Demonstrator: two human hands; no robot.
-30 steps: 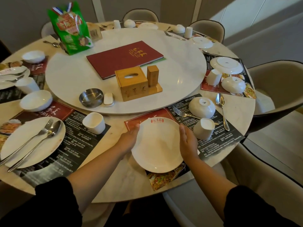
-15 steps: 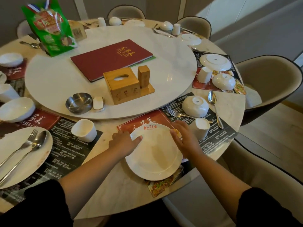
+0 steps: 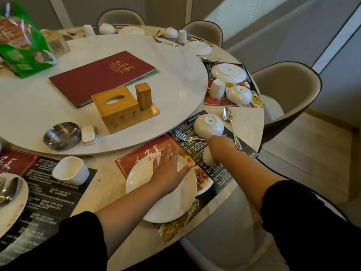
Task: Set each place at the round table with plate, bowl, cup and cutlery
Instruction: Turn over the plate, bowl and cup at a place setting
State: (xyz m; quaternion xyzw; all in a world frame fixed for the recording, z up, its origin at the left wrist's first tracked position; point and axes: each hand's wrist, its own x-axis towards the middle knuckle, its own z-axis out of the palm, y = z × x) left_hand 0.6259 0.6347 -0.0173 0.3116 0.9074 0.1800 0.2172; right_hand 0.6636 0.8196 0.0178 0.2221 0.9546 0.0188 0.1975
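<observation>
The white plate (image 3: pixel 170 204) sits nearest the table edge, on a red-and-black placemat (image 3: pixel 140 155). The person's left hand (image 3: pixel 168 169) lies flat on the plate's far half, fingers straight and spread apart. At two o'clock from the plate an upturned cup (image 3: pixel 208 158) stands on the mat, partly hidden under the right forearm. The right hand (image 3: pixel 215 140) reaches out towards one o'clock and ends at the near rim of an upside-down bowl (image 3: pixel 208 126); how its fingers lie cannot be told. A fork (image 3: pixel 185 136) lies just left of that hand, and a spoon (image 3: pixel 230 124) lies right of the bowl. At nine o'clock a second cup (image 3: pixel 71 170) stands upright. Farther off, the turntable (image 3: pixel 175 75) carries an ashtray (image 3: pixel 62 135), a wooden tissue box (image 3: pixel 119 110) and a red menu (image 3: pixel 101 75).
</observation>
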